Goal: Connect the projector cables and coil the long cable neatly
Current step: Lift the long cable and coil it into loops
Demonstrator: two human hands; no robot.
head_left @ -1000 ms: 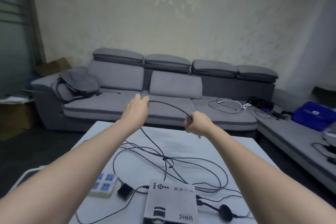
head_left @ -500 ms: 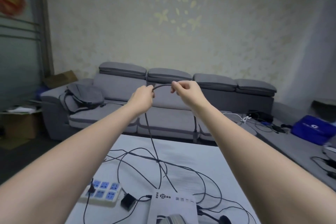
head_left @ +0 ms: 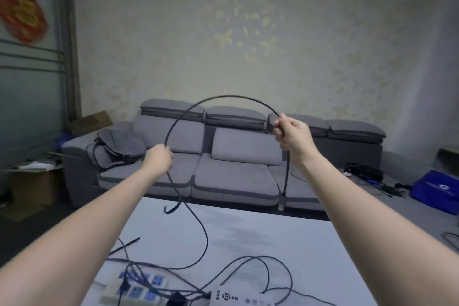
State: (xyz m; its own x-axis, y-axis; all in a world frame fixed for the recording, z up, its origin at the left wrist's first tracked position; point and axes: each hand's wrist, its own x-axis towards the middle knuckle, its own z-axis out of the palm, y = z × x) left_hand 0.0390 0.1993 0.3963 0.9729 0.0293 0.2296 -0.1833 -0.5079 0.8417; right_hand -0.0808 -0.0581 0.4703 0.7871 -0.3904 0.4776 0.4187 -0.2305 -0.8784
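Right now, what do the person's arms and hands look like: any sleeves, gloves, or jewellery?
Both forearms are bare to the frame edge, with no sleeves in view. The left hand and right hand wear no gloves; no rings, watch or markings are visible.

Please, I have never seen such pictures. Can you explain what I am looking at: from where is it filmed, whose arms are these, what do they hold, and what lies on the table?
A camera on a person's head looks forward and down, so both arms are that person's own. The left hand and right hand each grip the long black cable, which arches between them; its plug end hangs below the right hand. On the white table lie loose cables, a power strip and a white projector, partly cut off. Behind stands a grey sofa.
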